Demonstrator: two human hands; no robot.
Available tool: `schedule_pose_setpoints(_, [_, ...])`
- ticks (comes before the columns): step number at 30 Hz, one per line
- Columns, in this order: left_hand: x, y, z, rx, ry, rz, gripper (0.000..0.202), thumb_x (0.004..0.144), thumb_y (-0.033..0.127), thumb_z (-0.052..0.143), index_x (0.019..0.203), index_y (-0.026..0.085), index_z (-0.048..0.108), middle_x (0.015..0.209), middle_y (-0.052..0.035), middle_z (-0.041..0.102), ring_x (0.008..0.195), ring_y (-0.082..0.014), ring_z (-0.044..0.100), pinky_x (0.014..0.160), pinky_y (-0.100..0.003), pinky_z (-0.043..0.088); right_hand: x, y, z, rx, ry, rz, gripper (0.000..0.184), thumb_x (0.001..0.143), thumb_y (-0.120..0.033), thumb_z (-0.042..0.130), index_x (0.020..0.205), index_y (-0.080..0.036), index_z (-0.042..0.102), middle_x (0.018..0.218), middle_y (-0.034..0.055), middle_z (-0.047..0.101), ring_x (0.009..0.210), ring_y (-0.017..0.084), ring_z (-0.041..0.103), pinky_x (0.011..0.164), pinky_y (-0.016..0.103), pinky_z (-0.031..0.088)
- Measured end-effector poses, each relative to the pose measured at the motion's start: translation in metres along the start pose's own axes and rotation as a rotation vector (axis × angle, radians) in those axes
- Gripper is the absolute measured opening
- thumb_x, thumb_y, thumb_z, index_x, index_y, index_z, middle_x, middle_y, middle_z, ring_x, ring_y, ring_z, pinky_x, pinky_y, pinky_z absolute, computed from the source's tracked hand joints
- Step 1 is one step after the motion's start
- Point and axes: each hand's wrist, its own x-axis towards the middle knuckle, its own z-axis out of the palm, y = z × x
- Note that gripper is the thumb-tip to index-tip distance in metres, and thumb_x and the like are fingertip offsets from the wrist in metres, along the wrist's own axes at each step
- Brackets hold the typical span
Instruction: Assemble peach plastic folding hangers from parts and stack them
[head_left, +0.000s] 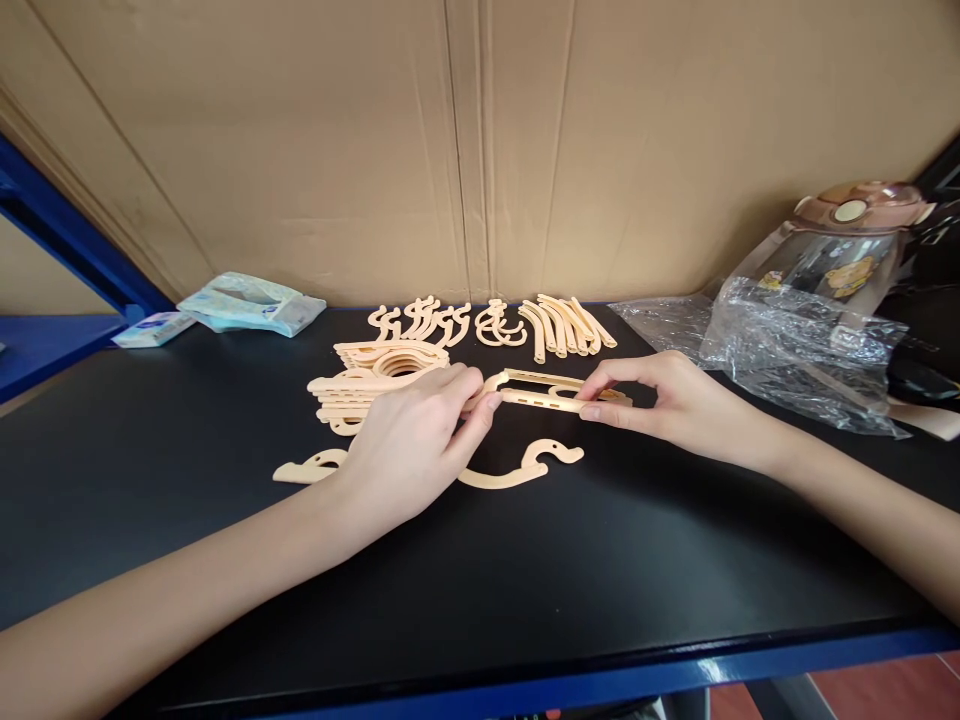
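My left hand (420, 425) is closed, pinching a small curved beige plastic piece (495, 382) between thumb and fingers. That piece meets the left end of a slotted beige plastic bar (536, 401). Thumb and fingers of my right hand (652, 395) grip the bar's right part. A second, similar strip lies just behind the bar, and I cannot tell whether the two are joined. On the tabletop below, a curved beige piece with a hooked end (517, 472) is partly covered by my left hand. Left of my wrist lies another flat piece (311, 466).
Stacked beige parts (352, 392) sit behind my left hand. Farther back lie small hooks (424, 320), ring-like hooks (499, 326) and curved tubes (566, 328). Tissue packs (255, 303) are at left. Clear plastic bags (802, 350) and a bottle (847, 250) stand right, before a cardboard wall (360, 130).
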Motion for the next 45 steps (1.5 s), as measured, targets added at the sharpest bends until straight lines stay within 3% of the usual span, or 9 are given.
schedule_pose_setpoints(3, [0.001,-0.003,0.005,-0.069,-0.049,0.002,0.036,0.102,0.038,0.029,0.08,0.02,0.051,0.077,-0.0012,0.056,0.072,-0.018,0.054,0.063,-0.029,0.036,0.001,0.001,-0.001,0.061,-0.005,0.026,0.029,0.088,-0.051,0.062,0.091,-0.023,0.071,0.092,0.0018,0.075,0.088,0.021,0.068,0.081,0.034,0.049])
schedule_pose_setpoints(6, [0.002,-0.004,0.008,-0.118,-0.027,0.001,0.037,0.103,0.037,0.025,0.089,0.02,0.054,0.084,-0.0025,0.06,0.078,-0.0198,0.058,0.068,-0.03,0.038,0.001,0.001,-0.002,0.149,-0.033,0.046,0.029,0.087,-0.049,0.063,0.092,-0.022,0.071,0.09,0.002,0.076,0.088,0.021,0.069,0.086,0.035,0.049])
schedule_pose_setpoints(10, [-0.001,-0.004,0.006,-0.136,-0.006,-0.047,0.03,0.103,0.034,0.024,0.102,0.022,0.052,0.081,0.0002,0.062,0.071,-0.0183,0.057,0.064,-0.029,0.037,0.002,-0.001,-0.004,0.253,-0.08,0.046,0.024,0.088,-0.045,0.064,0.094,-0.021,0.068,0.09,0.0017,0.077,0.09,0.02,0.07,0.09,0.034,0.048])
schedule_pose_setpoints(14, [-0.004,0.001,0.0,-0.149,-0.032,-0.061,0.026,0.1,0.032,0.025,0.086,0.023,0.044,0.067,0.0036,0.054,0.058,-0.0158,0.052,0.056,-0.027,0.031,0.002,-0.001,-0.006,0.318,-0.101,0.067,0.025,0.087,-0.045,0.066,0.095,-0.021,0.067,0.091,0.0025,0.078,0.091,0.021,0.071,0.091,0.035,0.049])
schedule_pose_setpoints(19, [-0.002,0.01,-0.006,-0.161,-0.021,-0.081,0.042,0.093,0.055,0.043,0.069,0.022,0.034,0.056,0.0059,0.043,0.049,-0.0127,0.042,0.05,-0.024,0.028,0.003,0.0,-0.007,0.385,-0.161,0.039,0.026,0.087,-0.045,0.066,0.094,-0.02,0.068,0.092,0.0038,0.077,0.092,0.02,0.071,0.09,0.036,0.05])
schedule_pose_setpoints(22, [-0.001,0.011,-0.007,-0.195,-0.023,-0.072,0.047,0.091,0.059,0.047,0.066,0.022,0.033,0.055,0.0064,0.039,0.048,-0.0115,0.039,0.05,-0.024,0.028,0.003,0.0,-0.007,0.411,-0.18,0.033,0.024,0.086,-0.043,0.068,0.094,-0.02,0.068,0.09,0.0027,0.076,0.09,0.019,0.07,0.087,0.034,0.05])
schedule_pose_setpoints(30, [-0.007,0.016,-0.006,-0.175,-0.071,-0.012,0.039,0.097,0.049,0.039,0.069,0.022,0.035,0.055,0.0063,0.041,0.046,-0.0114,0.041,0.047,-0.024,0.025,0.002,0.001,-0.007,0.406,-0.213,0.018,0.013,0.085,-0.031,0.071,0.092,-0.02,0.07,0.088,-0.0004,0.074,0.086,0.015,0.068,0.085,0.03,0.049])
schedule_pose_setpoints(45, [-0.012,0.014,-0.004,-0.228,-0.089,0.186,0.03,0.097,0.033,0.038,0.069,0.023,0.032,0.047,0.0095,0.033,0.038,-0.0101,0.033,0.042,-0.023,0.02,0.002,0.001,-0.001,0.429,-0.264,0.049,0.02,0.082,-0.04,0.073,0.088,-0.02,0.072,0.085,-0.0003,0.072,0.08,0.015,0.065,0.076,0.028,0.047])
